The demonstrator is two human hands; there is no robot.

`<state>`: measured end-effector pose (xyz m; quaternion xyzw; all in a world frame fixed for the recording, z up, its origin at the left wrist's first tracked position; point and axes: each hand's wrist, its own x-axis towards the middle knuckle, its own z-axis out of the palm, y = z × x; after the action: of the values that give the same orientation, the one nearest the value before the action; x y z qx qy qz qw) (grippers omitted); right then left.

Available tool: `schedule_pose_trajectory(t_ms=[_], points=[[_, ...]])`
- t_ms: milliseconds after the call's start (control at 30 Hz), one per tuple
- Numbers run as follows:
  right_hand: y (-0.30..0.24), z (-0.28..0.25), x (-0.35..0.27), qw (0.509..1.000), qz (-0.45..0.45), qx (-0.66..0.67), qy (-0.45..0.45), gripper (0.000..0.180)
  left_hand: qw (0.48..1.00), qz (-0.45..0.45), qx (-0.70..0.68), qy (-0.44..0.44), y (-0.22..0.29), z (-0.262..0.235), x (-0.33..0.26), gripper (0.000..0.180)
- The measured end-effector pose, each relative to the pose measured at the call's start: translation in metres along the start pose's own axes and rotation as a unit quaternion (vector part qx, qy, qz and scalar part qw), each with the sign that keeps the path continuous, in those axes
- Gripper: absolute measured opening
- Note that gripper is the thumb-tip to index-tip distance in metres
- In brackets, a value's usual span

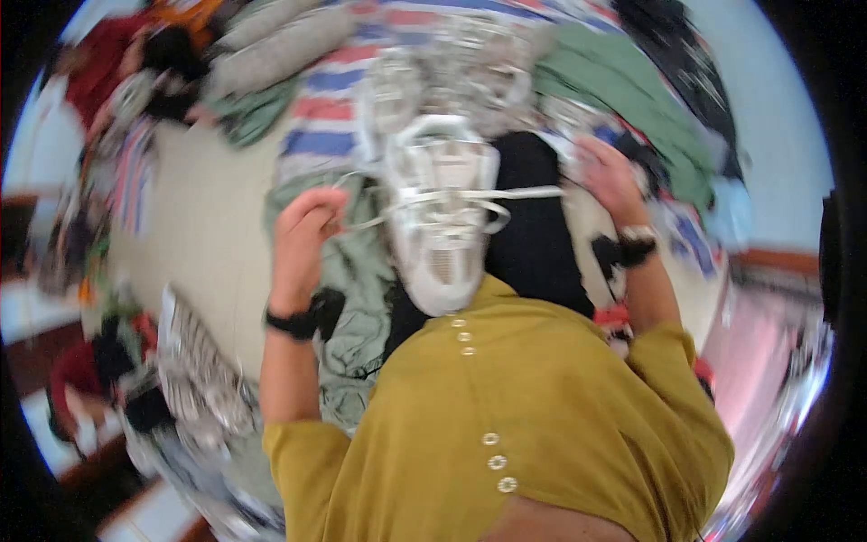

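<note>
A white and pale grey sneaker [440, 244] rests in the middle of my lap, toe toward me. Its white shoelace [524, 192] crosses over the tongue, with a loop lying on the right side. My left hand [312, 217] is pinched on one lace end, left of the shoe. Out to the right, my right hand [612, 176] is closed on the other end, which runs taut and nearly level; its fingertips are blurred. Both hands are held apart from the shoe body.
Several more light sneakers [488, 68] lie beyond my lap on a striped red, white and blue sheet [327, 113]. Green cloth [619, 86] is heaped at the far right. Another person in dark red [101, 63] sits at the far left. Patterned shoes or cloth [194, 361] lie at left.
</note>
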<state>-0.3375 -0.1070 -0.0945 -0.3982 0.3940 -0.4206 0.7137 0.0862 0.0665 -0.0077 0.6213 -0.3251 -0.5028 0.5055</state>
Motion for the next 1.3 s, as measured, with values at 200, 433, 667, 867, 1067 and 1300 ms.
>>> schedule_pose_trajectory(t_ms=[200,433,667,867,1067,1300], points=[[-0.044,0.103,-0.025,0.959,-0.024,-0.273,-0.068,0.021,0.919,0.27,0.286,-0.037,0.011,0.061,-0.03,0.021],[-0.02,0.135,-0.031,0.795,-0.269,-0.517,-0.167,0.014,0.767,0.42,0.482,-0.058,0.013,0.091,-0.033,0.031],[-0.017,0.129,-0.027,0.838,-0.213,-0.466,-0.189,0.016,0.742,0.397,0.539,-0.049,0.014,0.078,-0.021,0.02],[-0.022,0.13,-0.022,0.83,-0.155,-0.493,-0.211,0.014,0.971,0.084,0.209,-0.082,-0.001,0.072,-0.003,0.021],[-0.028,0.13,-0.024,0.829,-0.129,-0.493,-0.229,0.016,0.972,0.048,0.143,-0.182,0.0,0.073,-0.003,0.019],[-0.028,0.133,-0.024,0.82,-0.106,-0.511,-0.236,0.016,0.982,0.122,0.139,-0.024,-0.004,0.081,-0.007,0.011]])
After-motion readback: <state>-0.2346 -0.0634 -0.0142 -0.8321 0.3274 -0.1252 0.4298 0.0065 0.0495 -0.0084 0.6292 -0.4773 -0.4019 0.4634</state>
